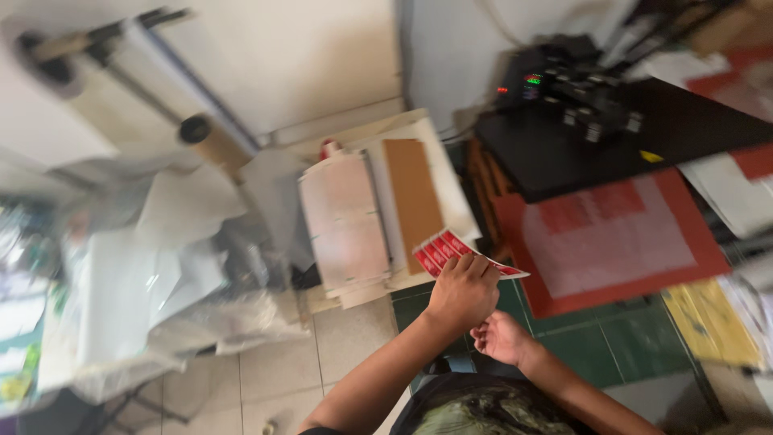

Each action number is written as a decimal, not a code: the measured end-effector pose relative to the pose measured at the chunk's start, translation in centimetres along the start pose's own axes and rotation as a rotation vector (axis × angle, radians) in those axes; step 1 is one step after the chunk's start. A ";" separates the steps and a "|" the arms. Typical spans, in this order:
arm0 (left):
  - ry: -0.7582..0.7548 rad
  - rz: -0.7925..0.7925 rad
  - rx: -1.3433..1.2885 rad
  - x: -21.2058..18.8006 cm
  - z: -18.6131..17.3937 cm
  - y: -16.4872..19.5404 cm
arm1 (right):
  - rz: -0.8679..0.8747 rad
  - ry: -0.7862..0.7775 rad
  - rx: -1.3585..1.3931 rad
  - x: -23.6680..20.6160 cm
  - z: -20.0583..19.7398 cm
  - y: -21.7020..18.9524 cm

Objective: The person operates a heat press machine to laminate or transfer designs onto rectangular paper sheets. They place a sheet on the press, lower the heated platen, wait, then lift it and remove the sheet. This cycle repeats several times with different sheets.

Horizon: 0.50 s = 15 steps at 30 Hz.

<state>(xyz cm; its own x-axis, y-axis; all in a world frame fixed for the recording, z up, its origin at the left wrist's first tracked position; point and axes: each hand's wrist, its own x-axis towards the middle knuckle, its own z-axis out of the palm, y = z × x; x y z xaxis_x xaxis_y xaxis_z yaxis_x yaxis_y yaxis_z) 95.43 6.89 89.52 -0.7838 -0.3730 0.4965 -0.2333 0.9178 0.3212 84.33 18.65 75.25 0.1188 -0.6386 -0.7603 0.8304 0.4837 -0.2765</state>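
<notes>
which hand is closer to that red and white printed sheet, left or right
Left. The left hand grips the red and white printed sheet at its lower edge, fingers on it. The right hand is lower, below the sheet and apart from it, close under the left hand.

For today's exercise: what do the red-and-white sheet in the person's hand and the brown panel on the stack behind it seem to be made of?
Red-and-white sheet in the left hand: probably thin printed paper or sticker stock; it looks flat and thin-edged. Blur hides its finish.
Brown panel: likely cardboard; matte, uniformly tan, flat.
</notes>
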 end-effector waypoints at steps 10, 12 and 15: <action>-0.237 0.098 -0.317 6.0 9.9 14.9 | -0.061 0.160 -0.190 -10.1 -13.5 0.1; -0.259 0.097 -0.345 7.1 13.4 18.6 | -0.046 0.196 -0.086 -12.7 -17.1 -0.1; -0.287 0.086 -0.366 9.6 18.2 24.2 | -0.018 0.262 0.090 -16.4 -23.0 -1.0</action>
<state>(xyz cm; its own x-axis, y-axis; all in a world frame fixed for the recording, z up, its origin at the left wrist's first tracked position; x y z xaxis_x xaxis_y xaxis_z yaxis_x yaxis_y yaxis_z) 71.77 28.03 87.39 -0.9308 -0.1980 0.3073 0.0171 0.8162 0.5775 68.96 42.43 74.48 -0.0314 -0.4646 -0.8849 0.8774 0.4113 -0.2470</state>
